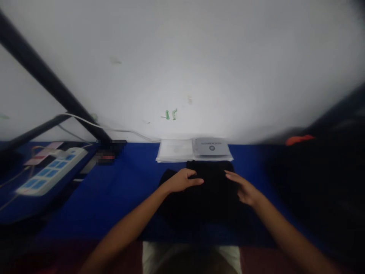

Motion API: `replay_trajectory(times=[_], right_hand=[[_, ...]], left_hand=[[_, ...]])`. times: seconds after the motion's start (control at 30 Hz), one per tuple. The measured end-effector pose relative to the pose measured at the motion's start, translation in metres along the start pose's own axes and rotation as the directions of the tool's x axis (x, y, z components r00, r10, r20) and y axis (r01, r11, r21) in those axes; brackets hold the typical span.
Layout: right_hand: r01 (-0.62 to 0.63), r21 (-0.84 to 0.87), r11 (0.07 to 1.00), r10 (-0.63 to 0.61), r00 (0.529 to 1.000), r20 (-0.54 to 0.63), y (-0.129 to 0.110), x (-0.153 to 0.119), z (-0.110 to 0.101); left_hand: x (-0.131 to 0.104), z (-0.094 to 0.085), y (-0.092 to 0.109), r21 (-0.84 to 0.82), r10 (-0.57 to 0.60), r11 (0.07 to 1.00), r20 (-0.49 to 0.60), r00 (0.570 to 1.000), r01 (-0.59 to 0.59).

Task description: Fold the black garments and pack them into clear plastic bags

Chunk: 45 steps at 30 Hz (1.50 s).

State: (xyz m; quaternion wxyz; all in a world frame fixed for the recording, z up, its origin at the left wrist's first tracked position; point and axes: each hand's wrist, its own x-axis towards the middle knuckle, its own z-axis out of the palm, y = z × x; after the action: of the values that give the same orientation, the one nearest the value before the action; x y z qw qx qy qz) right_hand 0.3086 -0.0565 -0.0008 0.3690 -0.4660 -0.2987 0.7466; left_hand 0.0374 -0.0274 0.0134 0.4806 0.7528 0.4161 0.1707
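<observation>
Fingers of the left hand [184, 180] part-curled, thumb apart, at the black cloth's [209, 194] left side; right hand's [247, 191] loosely open by its right. Firm grip on either: cannot tell. Cloth lies dark, loosely folded, from near the surface's [114, 198] front edge toward its back edge. Probably light, soft, limp, not fragile; best taken by both side edges, several layers together. Beyond, along the back edge: white packets [175, 151], grey printed card [212, 147]. Power strip [53, 173] off the left edge.
</observation>
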Motion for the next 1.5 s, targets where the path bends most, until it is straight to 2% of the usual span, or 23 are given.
replay_trajectory(times=[0.1,0.17,0.23,0.27,0.33,0.43,0.5,0.57,0.63,0.73,0.83,1.0,1.1,1.23,1.3,1.37,1.43,1.5], right_hand=[[0.020,0.065,0.998,-0.023,0.998,0.052,0.013,-0.014,-0.008],[0.013,0.054,0.998,-0.019,0.993,0.113,0.018,-0.021,-0.009],[0.020,0.031,0.999,-0.024,0.992,0.123,0.022,-0.025,-0.006],[0.032,0.011,0.999,-0.033,0.994,0.108,0.023,-0.026,-0.004],[0.071,-0.057,0.996,-0.068,0.997,0.046,0.024,-0.028,0.000],[0.147,-0.236,0.961,-0.160,0.986,-0.037,0.026,-0.029,0.006],[0.179,-0.364,0.914,-0.211,0.976,-0.049,0.025,-0.030,0.009],[0.191,-0.448,0.873,-0.227,0.973,-0.027,0.024,-0.031,0.011],[0.200,-0.479,0.855,-0.222,0.975,0.012,0.021,-0.032,0.013],[0.247,-0.487,0.838,-0.244,0.967,0.071,0.018,-0.032,0.013],[0.296,-0.498,0.815,-0.297,0.952,0.080,0.017,-0.031,0.013],[0.297,-0.476,0.828,-0.313,0.949,0.047,0.018,-0.029,0.006],[0.272,-0.392,0.879,-0.295,0.956,0.003,0.017,-0.032,-0.005],[0.248,-0.325,0.913,-0.282,0.957,-0.062,0.011,-0.040,-0.025],[0.246,-0.375,0.894,-0.291,0.954,-0.068,0.009,-0.040,-0.033],[0.265,-0.493,0.829,-0.317,0.948,-0.023,0.008,-0.039,-0.039],[0.298,-0.629,0.718,-0.341,0.939,0.056,0.008,-0.036,-0.043],[0.340,-0.730,0.593,-0.365,0.921,0.133,0.009,-0.035,-0.044]], left_hand=[[-0.002,0.010,0.001,0.210,0.043,0.978,-0.130,0.991,-0.015],[-0.005,0.021,0.009,0.315,0.160,0.946,-0.231,0.960,-0.082],[-0.006,0.036,0.022,0.375,0.301,0.908,-0.282,0.911,-0.184],[-0.007,0.044,0.029,0.394,0.353,0.890,-0.281,0.893,-0.228],[-0.007,0.057,0.041,0.421,0.397,0.866,-0.248,0.884,-0.270],[-0.007,0.069,0.051,0.480,0.373,0.843,-0.198,0.907,-0.242],[-0.007,0.069,0.052,0.512,0.348,0.832,-0.180,0.920,-0.214],[-0.009,0.063,0.050,0.514,0.335,0.834,-0.182,0.924,-0.201],[-0.013,0.054,0.047,0.449,0.319,0.871,-0.211,0.924,-0.198],[-0.022,0.036,0.042,0.228,0.262,0.951,-0.243,0.934,-0.207],[-0.029,0.021,0.038,0.048,0.212,0.977,-0.233,0.949,-0.206],[-0.043,0.000,0.032,0.006,0.256,0.965,-0.239,0.937,-0.262],[-0.058,-0.019,0.018,-0.026,0.239,0.967,-0.253,0.938,-0.253],[-0.080,-0.048,-0.012,-0.082,0.107,0.986,-0.328,0.939,-0.142],[-0.088,-0.059,-0.029,-0.078,0.032,0.995,-0.338,0.941,-0.062],[-0.093,-0.065,-0.042,-0.011,-0.043,0.999,-0.280,0.959,0.042],[-0.095,-0.066,-0.049,0.161,-0.108,0.976,-0.222,0.969,0.146],[-0.092,-0.060,-0.047,0.359,-0.120,0.907,-0.278,0.953,0.219]])
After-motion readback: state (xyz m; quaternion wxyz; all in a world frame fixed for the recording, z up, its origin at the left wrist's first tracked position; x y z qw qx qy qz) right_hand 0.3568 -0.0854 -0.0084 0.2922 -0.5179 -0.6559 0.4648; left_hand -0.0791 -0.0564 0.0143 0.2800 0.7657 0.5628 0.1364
